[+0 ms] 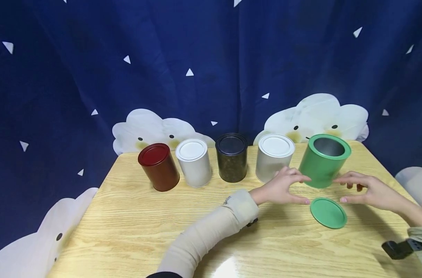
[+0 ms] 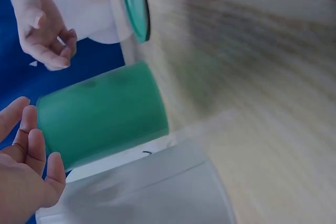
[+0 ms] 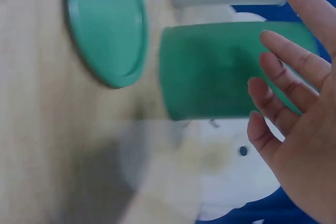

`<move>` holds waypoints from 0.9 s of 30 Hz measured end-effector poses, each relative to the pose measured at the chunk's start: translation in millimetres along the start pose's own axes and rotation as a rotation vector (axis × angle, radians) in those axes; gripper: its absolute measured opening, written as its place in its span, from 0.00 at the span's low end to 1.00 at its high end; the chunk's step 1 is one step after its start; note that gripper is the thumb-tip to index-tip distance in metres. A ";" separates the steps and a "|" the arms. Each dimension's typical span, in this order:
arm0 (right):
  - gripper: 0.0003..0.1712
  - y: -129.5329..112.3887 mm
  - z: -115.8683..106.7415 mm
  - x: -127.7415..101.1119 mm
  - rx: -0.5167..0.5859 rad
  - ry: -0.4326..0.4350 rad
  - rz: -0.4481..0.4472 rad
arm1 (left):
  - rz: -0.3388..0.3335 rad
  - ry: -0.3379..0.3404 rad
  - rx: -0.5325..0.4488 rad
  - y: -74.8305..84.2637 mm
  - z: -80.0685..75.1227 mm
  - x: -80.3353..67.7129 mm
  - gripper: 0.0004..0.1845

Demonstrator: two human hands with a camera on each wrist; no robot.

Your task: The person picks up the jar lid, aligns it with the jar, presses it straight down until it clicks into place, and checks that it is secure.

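An uncovered green can [image 1: 319, 170] stands at the right end of a row, its grey inside showing. Its round green lid [image 1: 328, 213] lies flat on the wooden table in front of it. My left hand [image 1: 283, 186] is up at the can's left front, fingers and thumb spread apart with nothing between them. On the opposite side my right hand [image 1: 370, 191] hovers with loosely bent fingers, also holding nothing. Both wrist views show the green can [image 2: 105, 114] between the two hands, and the right wrist view has the lid [image 3: 107, 24] beside it.
Left of the green can stand a white can [image 1: 275, 154], a black can [image 1: 231, 160], another white can [image 1: 194, 164] and a dark red can [image 1: 160, 170], all lidded. Behind the wooden table [image 1: 127, 231] hangs a blue curtain [image 1: 204, 58] with clouds and triangles.
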State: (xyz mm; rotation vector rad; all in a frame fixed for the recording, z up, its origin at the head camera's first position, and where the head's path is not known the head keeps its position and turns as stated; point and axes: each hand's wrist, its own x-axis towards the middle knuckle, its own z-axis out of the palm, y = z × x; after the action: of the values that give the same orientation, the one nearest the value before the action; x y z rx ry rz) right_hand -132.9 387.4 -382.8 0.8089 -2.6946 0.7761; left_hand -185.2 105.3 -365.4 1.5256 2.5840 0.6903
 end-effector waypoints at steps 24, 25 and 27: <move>0.35 38.0 29.1 -38.1 0.227 -0.272 0.075 | -0.133 -0.244 0.077 -3.0 49.1 28.8 0.45; 0.36 38.0 29.9 -38.9 0.217 -0.265 0.080 | -0.135 -0.248 0.073 -3.1 50.3 29.8 0.45; 0.37 38.3 31.4 -40.5 0.201 -0.260 0.089 | -0.139 -0.260 0.077 -3.7 53.3 32.4 0.45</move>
State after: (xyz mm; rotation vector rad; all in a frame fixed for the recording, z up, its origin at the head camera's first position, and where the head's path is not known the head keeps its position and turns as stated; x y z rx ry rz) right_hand -123.0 415.5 -439.4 0.8952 -2.9316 1.0425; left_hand -190.0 149.5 -409.2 1.3372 2.5128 0.3563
